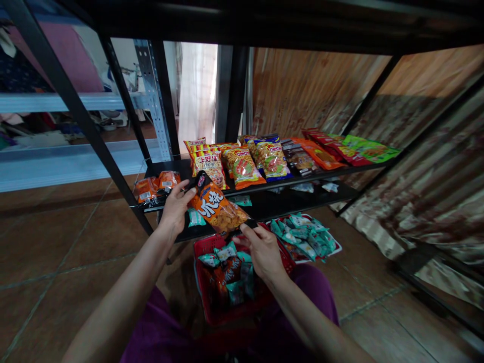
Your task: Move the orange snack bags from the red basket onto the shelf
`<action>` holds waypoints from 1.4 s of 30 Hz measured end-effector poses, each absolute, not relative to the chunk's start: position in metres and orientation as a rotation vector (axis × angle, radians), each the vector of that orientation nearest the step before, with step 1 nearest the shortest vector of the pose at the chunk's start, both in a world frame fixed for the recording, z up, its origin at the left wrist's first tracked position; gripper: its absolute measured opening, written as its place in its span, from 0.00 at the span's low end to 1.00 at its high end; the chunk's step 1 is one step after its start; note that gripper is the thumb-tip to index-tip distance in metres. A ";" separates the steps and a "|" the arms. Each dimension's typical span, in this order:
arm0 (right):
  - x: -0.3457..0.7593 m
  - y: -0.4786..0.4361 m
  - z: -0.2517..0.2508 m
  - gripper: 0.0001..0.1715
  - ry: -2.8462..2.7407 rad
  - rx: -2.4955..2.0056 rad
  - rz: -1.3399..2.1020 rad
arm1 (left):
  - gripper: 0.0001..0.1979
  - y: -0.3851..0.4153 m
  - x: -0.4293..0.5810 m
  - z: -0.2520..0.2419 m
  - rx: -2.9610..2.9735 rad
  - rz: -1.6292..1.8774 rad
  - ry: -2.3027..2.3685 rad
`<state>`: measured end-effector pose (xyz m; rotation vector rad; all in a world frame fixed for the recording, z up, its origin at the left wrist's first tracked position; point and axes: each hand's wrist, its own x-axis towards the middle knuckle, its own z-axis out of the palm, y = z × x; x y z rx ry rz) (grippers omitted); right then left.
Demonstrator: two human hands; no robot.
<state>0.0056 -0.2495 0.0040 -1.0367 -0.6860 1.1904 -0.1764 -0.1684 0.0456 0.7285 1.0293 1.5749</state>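
Orange foil fills the space between your hands. The orange snack bag (217,209) hangs in the air just above the red basket (202,290). It is tilted, with its dark top end up toward the basket's far left and its lower end down over the basket. Your left hand (176,206) is closed on that top end, fingers wrapped around the corner. Your right hand (262,249) pinches the lower edge over the basket's far rim, fingertips folded tight on the seam. Both hands have a firm hold of the bag and nothing else.

The basket sits on the floor right in front of your purple-clad lap. Teal packets (227,251) lie heaped in it with a few dark orange ones; you cannot tell how deep the heap goes.

Just beyond the basket stands the black shelf (264,204), its lower board about level with the bag. Beyond the basket and higher up, a row of snack bags (242,166) lies leaning along the upper board. Beyond the basket to the left, small orange packets (153,187) sit at that board's end, just past your left hand.

Just beside the basket on its right, a second tray (336,247) holds more teal packets. Brown tiled floor (75,242) spreads to the basket's left, and a wooden wall (302,85) rises well beyond it.
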 end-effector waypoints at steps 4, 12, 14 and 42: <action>0.012 -0.250 -0.002 0.18 -0.750 -1.065 1.201 | 0.13 -0.162 -0.180 0.046 0.972 1.632 0.999; 0.018 -0.253 -0.009 0.16 -0.937 -1.087 1.145 | 0.05 -0.158 -0.182 0.043 0.813 1.599 0.900; 0.021 -0.254 -0.011 0.16 -1.031 -1.095 1.083 | 0.05 -0.160 -0.180 0.044 0.747 1.605 0.862; 0.041 -0.264 -0.006 0.33 -1.780 -0.963 -0.306 | 0.16 -0.197 -0.150 0.065 0.686 1.402 0.784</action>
